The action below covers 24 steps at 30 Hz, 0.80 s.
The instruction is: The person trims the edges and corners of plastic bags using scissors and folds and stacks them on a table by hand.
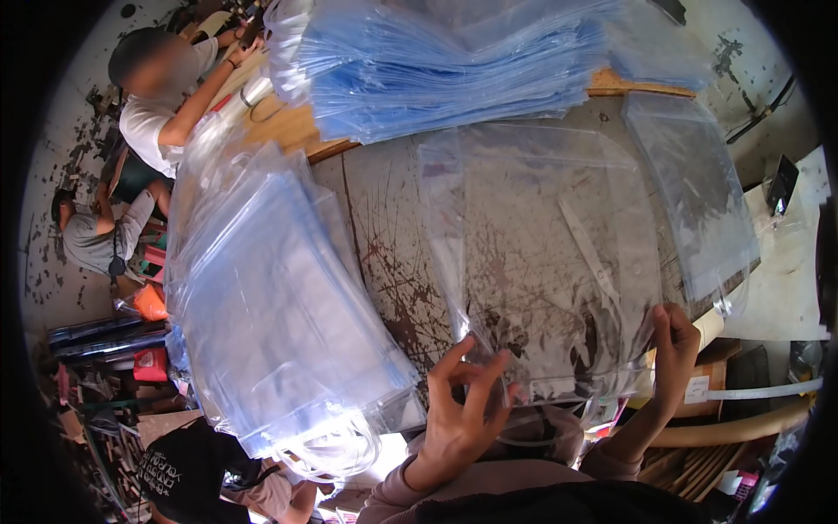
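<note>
A clear plastic bag (541, 218) lies spread on the scratched table (384, 218) in front of me, with a strap-like strip showing on it. My left hand (467, 402) is at its lower left corner, fingers bent around the plastic edge. At the lower right corner, my right hand (674, 349) pinches the bag's edge between thumb and fingers. To the left is a stack of clear bags (271, 297) with white cord handles at its lower end.
A thick pile of bluish plastic (454, 70) covers the table's far side. More clear plastic (694, 192) hangs over the right edge. Two people (153, 113) (96, 231) are at the left, and a person in a black cap (188, 467) is at the lower left.
</note>
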{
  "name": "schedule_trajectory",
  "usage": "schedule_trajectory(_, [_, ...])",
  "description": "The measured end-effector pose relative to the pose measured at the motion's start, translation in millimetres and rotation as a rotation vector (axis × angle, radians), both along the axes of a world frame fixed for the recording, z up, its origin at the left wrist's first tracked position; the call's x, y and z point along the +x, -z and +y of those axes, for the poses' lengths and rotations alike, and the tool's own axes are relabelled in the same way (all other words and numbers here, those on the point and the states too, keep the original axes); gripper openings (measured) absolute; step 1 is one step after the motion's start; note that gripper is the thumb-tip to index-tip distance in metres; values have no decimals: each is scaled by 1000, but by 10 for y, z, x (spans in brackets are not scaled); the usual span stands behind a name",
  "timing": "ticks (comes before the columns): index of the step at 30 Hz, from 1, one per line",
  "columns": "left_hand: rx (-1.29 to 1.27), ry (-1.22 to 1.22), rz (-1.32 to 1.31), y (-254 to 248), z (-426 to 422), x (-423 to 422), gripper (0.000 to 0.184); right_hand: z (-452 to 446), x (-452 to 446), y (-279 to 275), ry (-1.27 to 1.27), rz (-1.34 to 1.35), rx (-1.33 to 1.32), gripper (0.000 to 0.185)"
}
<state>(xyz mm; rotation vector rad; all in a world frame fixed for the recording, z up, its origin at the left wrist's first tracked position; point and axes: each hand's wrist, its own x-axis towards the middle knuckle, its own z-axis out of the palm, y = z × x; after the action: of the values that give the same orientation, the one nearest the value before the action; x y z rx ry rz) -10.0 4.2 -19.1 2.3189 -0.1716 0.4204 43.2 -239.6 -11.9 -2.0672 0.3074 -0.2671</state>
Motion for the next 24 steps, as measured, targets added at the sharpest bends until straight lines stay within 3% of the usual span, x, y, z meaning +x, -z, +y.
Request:
schedule_trajectory(5, [-29, -83, -43, -12, 1, -13, 61, -12, -6, 11, 6, 12, -36, 30])
schedule_trajectory(9, [-203, -121, 11, 48, 73, -90, 71, -64, -51, 16, -7, 0, 6, 25])
schedule_trajectory(11, [-676, -86, 77, 125, 101, -123, 72, -146, -84, 1, -145, -87, 229, 30])
schedule_trajectory(12, [-1012, -96, 183, -125, 32, -109, 70, -161, -87, -34, -138, -99, 228, 30])
schedule_trajectory(14, [-951, -19, 158, -10, 109, -165, 70, -185, -102, -114, -350, -296, 1298, 63])
schedule_trajectory(15, [-891, 43, 139, 6, 137, -177, 71, -211, -102, -103, -348, -306, 1297, 63])
schedule_trajectory(16, [-889, 51, 137, 3, 123, -201, 71, -250, -101, -79, -364, -372, 1473, 73])
schedule_trajectory(18, [-1268, 87, 294, -50, 56, -237, 72, -214, -123, -89, -285, -467, 1732, 85])
schedule_trajectory(22, [-1401, 175, 544, -117, -16, -216, 75, -118, -318, 29, -277, -402, 1671, 73])
schedule_trajectory(24, [-1430, 94, 535, -105, -58, -244, 76, -117, -461, 151, -4, -357, 1292, 68])
